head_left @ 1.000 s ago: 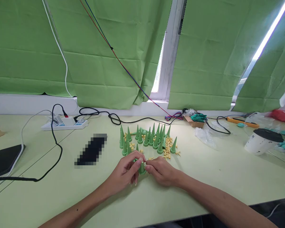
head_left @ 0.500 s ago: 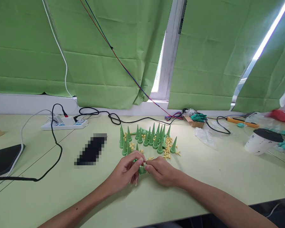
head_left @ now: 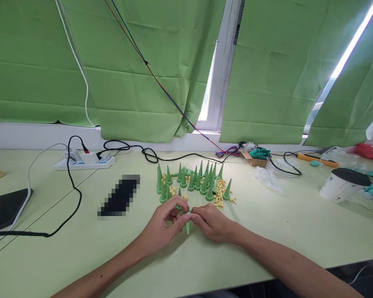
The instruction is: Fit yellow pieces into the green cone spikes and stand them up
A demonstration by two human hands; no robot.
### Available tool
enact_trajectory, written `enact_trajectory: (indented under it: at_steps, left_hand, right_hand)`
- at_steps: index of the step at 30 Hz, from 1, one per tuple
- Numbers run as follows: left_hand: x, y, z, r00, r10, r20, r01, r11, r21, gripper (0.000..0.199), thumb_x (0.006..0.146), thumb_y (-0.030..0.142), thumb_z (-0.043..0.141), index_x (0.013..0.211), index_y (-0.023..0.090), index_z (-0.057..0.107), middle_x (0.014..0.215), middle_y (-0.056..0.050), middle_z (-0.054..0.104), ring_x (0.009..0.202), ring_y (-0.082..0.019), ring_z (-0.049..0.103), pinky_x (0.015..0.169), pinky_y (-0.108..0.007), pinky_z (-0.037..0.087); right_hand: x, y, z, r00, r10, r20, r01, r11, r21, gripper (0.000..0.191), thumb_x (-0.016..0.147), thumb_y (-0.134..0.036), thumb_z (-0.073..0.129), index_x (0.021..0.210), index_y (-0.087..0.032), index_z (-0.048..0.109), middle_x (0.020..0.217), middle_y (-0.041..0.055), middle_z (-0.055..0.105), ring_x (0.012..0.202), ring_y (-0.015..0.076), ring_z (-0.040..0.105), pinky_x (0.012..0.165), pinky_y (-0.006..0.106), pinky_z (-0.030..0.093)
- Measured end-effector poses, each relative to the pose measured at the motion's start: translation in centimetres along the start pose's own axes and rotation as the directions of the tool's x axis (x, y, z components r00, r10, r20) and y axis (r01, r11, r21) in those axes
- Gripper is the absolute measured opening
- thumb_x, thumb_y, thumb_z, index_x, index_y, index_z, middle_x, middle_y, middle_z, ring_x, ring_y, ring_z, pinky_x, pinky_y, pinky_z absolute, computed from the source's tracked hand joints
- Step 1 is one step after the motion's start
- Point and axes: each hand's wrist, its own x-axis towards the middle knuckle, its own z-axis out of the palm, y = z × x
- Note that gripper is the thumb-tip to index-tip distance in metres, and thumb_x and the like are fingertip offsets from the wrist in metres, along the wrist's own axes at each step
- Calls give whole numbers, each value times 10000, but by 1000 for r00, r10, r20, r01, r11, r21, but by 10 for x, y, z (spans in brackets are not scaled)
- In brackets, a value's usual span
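In front of me, my left hand point(head_left: 166, 219) grips a green cone point(head_left: 187, 227) between thumb and fingers. The cone's tip points down toward me, and fingers cover most of its base. My right hand point(head_left: 213, 221) is closed in a pinch right against that base; whatever lies in its fingertips is too small or hidden to name. Just beyond both hands stand several upright green cones point(head_left: 191, 182) with round bases. Small yellow T-shaped pieces point(head_left: 219, 200) lie scattered among and beside them.
A white power strip point(head_left: 102, 162) and black cable point(head_left: 77, 203) lie to the left, near a pixelated dark patch point(head_left: 119, 196). Rightward are a small cardboard box point(head_left: 257, 161), a clear plastic bag point(head_left: 269, 179), a white cup with black lid point(head_left: 337, 188) and an orange-handled tool point(head_left: 317, 159).
The green cone in my left hand has turned over: its round base faced me before, and now its tip points down toward me. My right hand has barely moved.
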Motion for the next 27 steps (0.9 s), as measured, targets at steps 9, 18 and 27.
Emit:
enact_trajectory:
  at_steps: [9,18,27]
  left_hand:
    - [0,-1,0,998,69,-10,-67,992,104,164,951,371,561,965,209,549,1033,-23,526,649,-81,529,624,-232,472]
    - [-1,0,-1,998,60,6,-61,991,119,161,946,366,567,985,211,545,1062,-33,533,668,-89,554,643,-237,479]
    - [-1,4,-1,998,63,16,-64,993,101,145,940,339,577,1005,218,532,1057,-28,527,666,-89,574,651,-248,496]
  right_hand:
    - [-2,3,2,1000,-9,-19,8,1000,-9,382,1044,-348,301,709,-198,406,590,-57,336,526,98,278,556,244,242]
    - [0,3,3,1000,-5,-22,5,999,-34,401,1043,-359,286,701,-198,422,578,-51,366,524,105,278,556,248,248]
    - [0,3,1,1000,-3,-29,2,1000,-27,373,1033,-323,306,701,-198,423,585,-53,350,532,105,279,555,251,250]
